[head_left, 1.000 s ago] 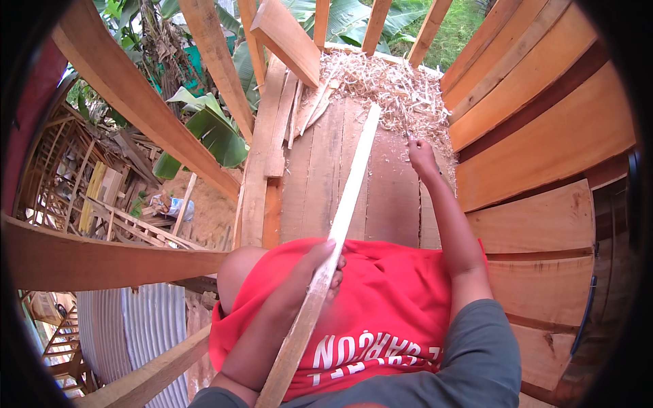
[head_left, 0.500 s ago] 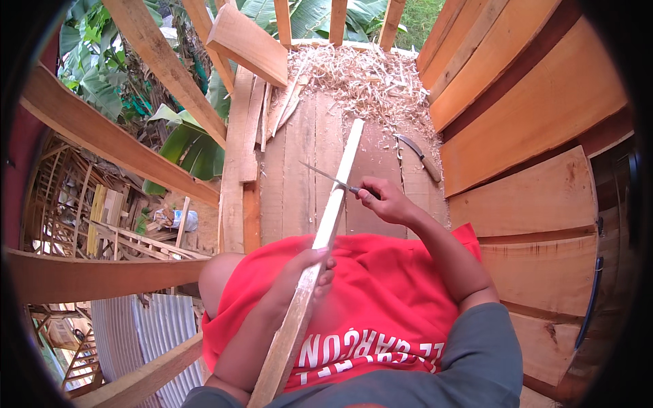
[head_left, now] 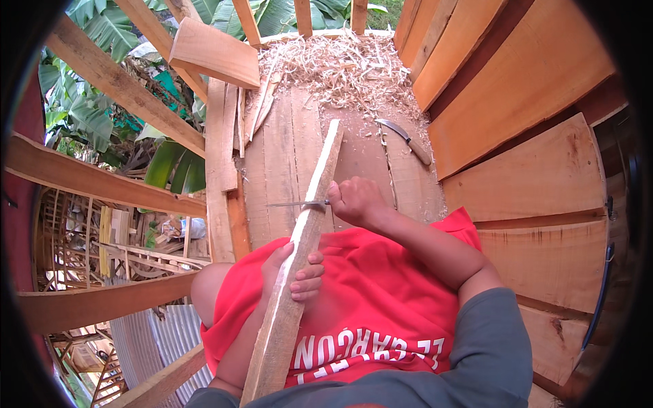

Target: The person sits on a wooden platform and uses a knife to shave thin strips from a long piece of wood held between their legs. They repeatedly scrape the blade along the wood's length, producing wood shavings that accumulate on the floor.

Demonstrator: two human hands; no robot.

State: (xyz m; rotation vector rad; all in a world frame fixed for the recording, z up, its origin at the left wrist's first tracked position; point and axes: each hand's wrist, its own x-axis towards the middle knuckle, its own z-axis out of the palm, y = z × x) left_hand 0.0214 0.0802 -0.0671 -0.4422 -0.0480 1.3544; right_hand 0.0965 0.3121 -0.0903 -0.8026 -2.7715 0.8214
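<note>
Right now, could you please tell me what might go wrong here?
The thin, straight metal blade in the bare right hand lies across the long, squared wooden stick just beyond the bare left hand; a slip could cut that hand. The curved metal knife with a brown wooden handle lies loose on the brown wooden planks and might nick a reaching hand.

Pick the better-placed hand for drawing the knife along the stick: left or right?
Right, likely: the right hand grips the knife, its blade lying across the stick. The left hand grips the stick, nearer the body.
</note>
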